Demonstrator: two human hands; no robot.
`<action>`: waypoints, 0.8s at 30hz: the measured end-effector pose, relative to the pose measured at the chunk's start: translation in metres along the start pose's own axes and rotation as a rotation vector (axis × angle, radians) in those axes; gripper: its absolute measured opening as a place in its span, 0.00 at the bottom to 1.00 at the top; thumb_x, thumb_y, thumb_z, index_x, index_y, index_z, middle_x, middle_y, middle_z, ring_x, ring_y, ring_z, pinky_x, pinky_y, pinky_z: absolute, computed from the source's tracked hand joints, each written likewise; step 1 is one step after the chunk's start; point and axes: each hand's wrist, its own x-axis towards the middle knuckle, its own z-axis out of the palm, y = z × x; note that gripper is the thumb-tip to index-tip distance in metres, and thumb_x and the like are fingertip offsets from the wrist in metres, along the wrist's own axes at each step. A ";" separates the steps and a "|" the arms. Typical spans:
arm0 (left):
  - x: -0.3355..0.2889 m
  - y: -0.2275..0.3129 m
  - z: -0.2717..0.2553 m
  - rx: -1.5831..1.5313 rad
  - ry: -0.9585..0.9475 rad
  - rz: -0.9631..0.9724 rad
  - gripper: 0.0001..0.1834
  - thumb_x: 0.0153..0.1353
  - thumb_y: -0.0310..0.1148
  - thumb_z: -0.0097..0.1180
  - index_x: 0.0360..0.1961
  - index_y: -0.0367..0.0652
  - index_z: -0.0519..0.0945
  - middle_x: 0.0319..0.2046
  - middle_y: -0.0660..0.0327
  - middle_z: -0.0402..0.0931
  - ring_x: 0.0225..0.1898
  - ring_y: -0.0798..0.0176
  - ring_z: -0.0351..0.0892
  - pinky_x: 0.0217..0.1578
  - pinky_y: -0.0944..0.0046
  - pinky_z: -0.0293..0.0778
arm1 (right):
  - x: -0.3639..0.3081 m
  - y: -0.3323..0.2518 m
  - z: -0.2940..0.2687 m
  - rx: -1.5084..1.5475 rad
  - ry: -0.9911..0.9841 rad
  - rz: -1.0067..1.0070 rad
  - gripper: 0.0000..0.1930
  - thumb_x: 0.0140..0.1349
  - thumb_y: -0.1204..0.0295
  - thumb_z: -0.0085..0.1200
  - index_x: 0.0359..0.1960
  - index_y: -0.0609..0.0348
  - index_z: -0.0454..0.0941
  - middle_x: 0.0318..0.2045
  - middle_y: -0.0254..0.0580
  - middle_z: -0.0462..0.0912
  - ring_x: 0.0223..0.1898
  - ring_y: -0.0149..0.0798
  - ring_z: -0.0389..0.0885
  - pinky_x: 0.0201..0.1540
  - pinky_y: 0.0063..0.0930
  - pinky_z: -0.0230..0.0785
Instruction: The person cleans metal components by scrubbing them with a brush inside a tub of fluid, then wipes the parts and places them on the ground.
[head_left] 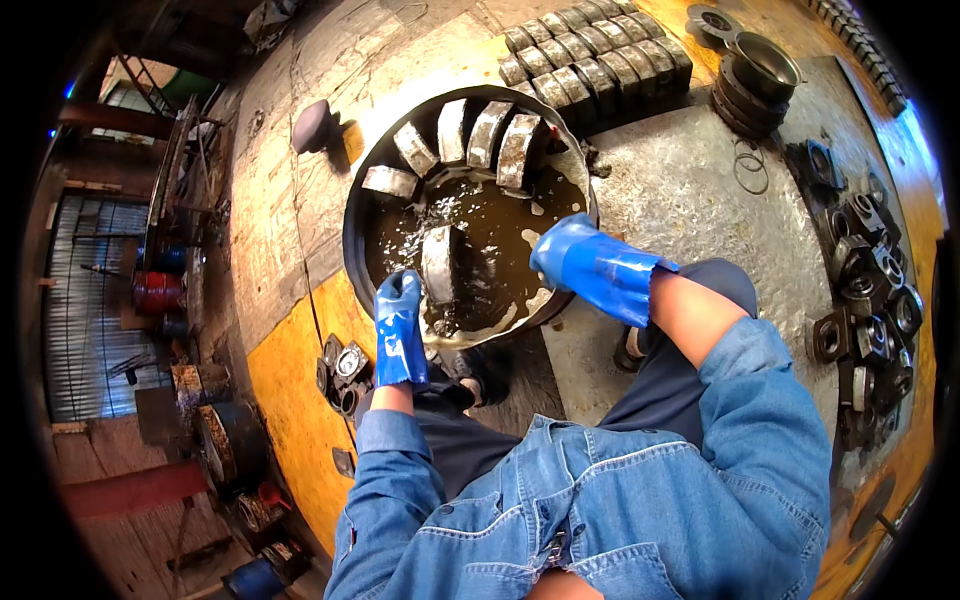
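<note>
A large round metal tub (352,235) of murky brown liquid stands between my legs. In its middle a thick curved metal block (438,265) sits partly in the liquid. My left hand (398,305), in a blue rubber glove, is at the tub's near left rim, left of that block and with its fingers curled in. Over the right side of the tub is my right hand (572,252), gloved alike and closed, its fingertips turned out of sight. Whatever either hand may hold is hidden. Several wet metal blocks (488,134) lean along the tub's far inner wall.
Rows of stacked metal blocks (600,60) stand beyond the tub. A metal bowl (766,62) tops a dark round stack at far right, with thin rings (750,172) below. Several square-flanged housings (868,285) lie right; smaller parts (348,362) lie left. A brown rounded object (312,127) is far left.
</note>
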 end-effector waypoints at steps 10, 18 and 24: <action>-0.067 0.048 0.021 -0.669 -0.490 -0.427 0.39 0.73 0.59 0.56 0.67 0.33 0.71 0.59 0.42 0.81 0.53 0.52 0.85 0.50 0.58 0.80 | -0.013 0.051 0.024 1.268 0.600 -0.077 0.18 0.63 0.58 0.68 0.43 0.63 0.89 0.36 0.41 0.90 0.37 0.32 0.87 0.45 0.29 0.80; -0.042 0.072 0.053 -0.998 -0.364 -0.620 0.22 0.76 0.42 0.49 0.61 0.38 0.76 0.45 0.56 0.86 0.30 0.63 0.80 0.25 0.68 0.71 | -0.012 0.043 0.059 1.920 0.417 -0.577 0.19 0.68 0.60 0.64 0.49 0.64 0.87 0.41 0.43 0.91 0.41 0.34 0.89 0.49 0.30 0.81; -0.015 0.069 0.026 -0.807 -0.313 -0.693 0.18 0.76 0.39 0.49 0.51 0.35 0.82 0.36 0.55 0.87 0.23 0.62 0.78 0.20 0.68 0.67 | 0.000 0.017 0.048 0.323 1.015 -0.256 0.34 0.61 0.55 0.69 0.70 0.43 0.73 0.62 0.42 0.83 0.62 0.48 0.81 0.63 0.44 0.77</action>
